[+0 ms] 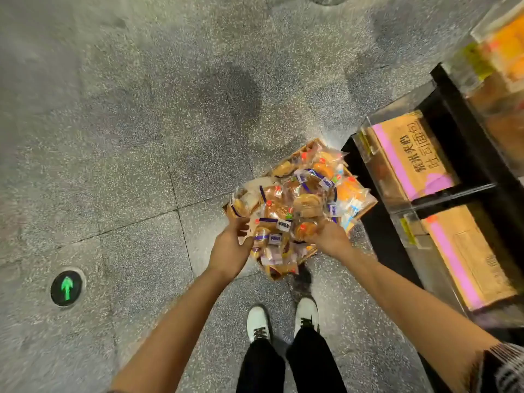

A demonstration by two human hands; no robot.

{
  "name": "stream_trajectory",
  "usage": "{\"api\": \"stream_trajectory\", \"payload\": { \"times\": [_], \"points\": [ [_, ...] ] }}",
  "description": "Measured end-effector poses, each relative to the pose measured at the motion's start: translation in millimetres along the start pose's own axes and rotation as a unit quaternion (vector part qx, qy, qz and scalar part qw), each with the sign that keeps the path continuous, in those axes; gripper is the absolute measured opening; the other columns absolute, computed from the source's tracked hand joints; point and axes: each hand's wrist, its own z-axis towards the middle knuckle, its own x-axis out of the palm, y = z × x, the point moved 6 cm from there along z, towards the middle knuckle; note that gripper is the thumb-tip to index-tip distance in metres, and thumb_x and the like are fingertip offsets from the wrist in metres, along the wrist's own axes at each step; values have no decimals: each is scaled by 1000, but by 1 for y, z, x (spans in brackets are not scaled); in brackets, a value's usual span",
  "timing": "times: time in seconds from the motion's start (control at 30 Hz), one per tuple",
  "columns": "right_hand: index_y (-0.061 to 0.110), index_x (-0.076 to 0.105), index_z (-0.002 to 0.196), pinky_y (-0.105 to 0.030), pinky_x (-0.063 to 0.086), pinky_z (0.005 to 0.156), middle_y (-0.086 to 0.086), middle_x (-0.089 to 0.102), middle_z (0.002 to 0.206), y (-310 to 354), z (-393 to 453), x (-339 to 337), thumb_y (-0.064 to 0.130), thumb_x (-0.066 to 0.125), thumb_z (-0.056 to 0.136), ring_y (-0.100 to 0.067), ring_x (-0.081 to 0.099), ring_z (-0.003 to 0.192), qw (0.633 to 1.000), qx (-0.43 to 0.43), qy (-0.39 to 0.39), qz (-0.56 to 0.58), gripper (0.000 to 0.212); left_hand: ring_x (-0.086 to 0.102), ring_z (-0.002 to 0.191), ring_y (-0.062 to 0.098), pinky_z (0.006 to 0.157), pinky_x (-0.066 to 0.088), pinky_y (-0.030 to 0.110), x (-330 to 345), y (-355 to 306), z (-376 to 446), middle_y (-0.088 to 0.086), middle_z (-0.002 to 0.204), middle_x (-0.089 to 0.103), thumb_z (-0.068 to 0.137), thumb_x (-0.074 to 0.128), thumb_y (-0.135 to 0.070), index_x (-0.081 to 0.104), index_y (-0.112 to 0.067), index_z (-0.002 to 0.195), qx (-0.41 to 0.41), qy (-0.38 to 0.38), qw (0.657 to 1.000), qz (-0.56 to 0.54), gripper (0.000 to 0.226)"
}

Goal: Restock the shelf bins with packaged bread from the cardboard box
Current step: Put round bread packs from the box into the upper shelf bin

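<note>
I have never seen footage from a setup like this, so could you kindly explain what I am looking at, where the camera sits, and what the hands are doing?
There is no machine here: a person wears one wide-angle camera on the head, looking down past their arms, dark trousers and white shoes. On the speckled floor sits a cardboard box heaped with packaged bread. The left hand and right hand reach into the near side of the pile and gather several packets between them. At the right stands a dark shelf with clear bins, some holding cartons with pink stripes. A round green arrow marker is set in the floor.
</note>
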Motion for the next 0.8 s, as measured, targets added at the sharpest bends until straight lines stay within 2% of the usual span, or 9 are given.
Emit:
{"api": "stream_trajectory", "payload": {
  "times": [0.03, 0.1, 0.23, 0.33, 0.4, 0.47, 0.57, 0.67, 0.8],
  "points": [
    [5, 65, 95, -13, 32, 43, -5, 63, 78, -1, 12, 9, 25, 69, 86, -15, 57, 70, 1000, 4, -1, 13, 22, 60, 105, 19, 87, 44, 25, 4, 9, 8, 5, 118, 64, 89, 58, -6, 52, -9, 128, -8, -9, 1000, -10, 40],
    [3, 67, 92, -21, 35, 48, -11, 68, 87, -9, 48, 29, 32, 70, 84, -22, 61, 78, 999, 18, -26, 34, 31, 60, 103, 17, 89, 44, 25, 14, 30, 26, 5, 116, 64, 89, 57, -4, 52, -9, 127, -23, -29, 999, -33, 40],
    [5, 57, 64, -29, 36, 52, -9, 57, 63, -21, 95, 63, 43, 70, 83, -24, 55, 64, 989, 64, -75, 114, 45, 59, 100, 10, 86, 42, 17, 31, 65, 52, 0, 113, 64, 89, 57, -3, 54, -11, 127, -46, -40, 996, -65, 39],
    [11, 50, 52, -27, 33, 48, -2, 51, 53, -25, 108, 71, 42, 73, 81, -13, 47, 50, 973, 97, -128, 166, 48, 59, 99, 11, 86, 42, 19, 40, 82, 64, -2, 110, 63, 89, 58, -2, 54, -11, 125, -53, -49, 994, -78, 38],
    [12, 55, 56, -26, 34, 53, 2, 53, 55, -26, 111, 73, 38, 76, 79, -10, 47, 52, 963, 98, -157, 194, 40, 59, 98, 12, 87, 43, 21, 43, 88, 66, -2, 109, 63, 89, 58, -2, 55, -11, 124, -64, -47, 993, -89, 36],
    [10, 64, 70, -22, 35, 60, 2, 59, 67, -25, 110, 71, 31, 76, 80, -10, 52, 62, 960, 92, -168, 205, 26, 59, 97, 13, 90, 46, 26, 46, 91, 67, 1, 111, 63, 88, 58, -2, 55, -10, 122, -70, -41, 992, -94, 35],
    [11, 65, 71, -16, 36, 63, 1, 64, 77, -21, 109, 70, 20, 74, 82, -11, 57, 74, 956, 70, -162, 233, 17, 59, 97, 14, 91, 47, 29, 44, 90, 68, 4, 114, 64, 89, 59, -3, 54, -10, 124, -83, -38, 991, -97, 36],
    [17, 51, 59, -24, 43, 72, 5, 61, 69, -16, 98, 65, 10, 73, 82, -14, 57, 77, 949, 42, -139, 280, 32, 59, 104, 17, 89, 46, 29, 43, 81, 66, 4, 120, 61, 90, 61, -11, 51, -10, 126, -102, -26, 989, -105, 38],
    [16, 45, 66, -31, 49, 80, 1, 58, 73, -1, 52, 49, 9, 66, 88, -17, 61, 81, 956, -21, -37, 291, 31, 54, 113, 16, 90, 39, 26, 44, 61, 60, -1, 127, 54, 87, 67, -37, 43, -13, 135, -143, 13, 980, -137, 58]
  ]
}}
